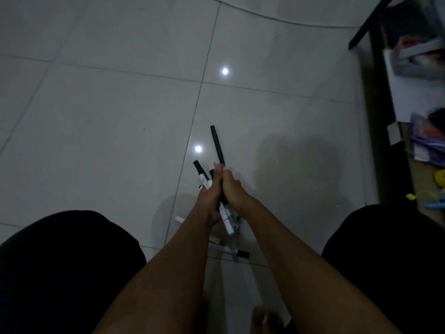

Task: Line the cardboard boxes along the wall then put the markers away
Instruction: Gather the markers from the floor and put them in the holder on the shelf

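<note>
Black-capped markers (pixel 218 150) clutched between left hand (pixel 209 198), right hand (pixel 234 191)

Pale tiled floor (pixel 96 116), glossy (two lamp reflections); a few markers (pixel 242 253) lying on it, clutter (pixel 423 141) along the right edge.

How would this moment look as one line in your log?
stage: gathering markers | left hand: grips marker bundle | right hand: holds black marker | floor: loose markers
</note>
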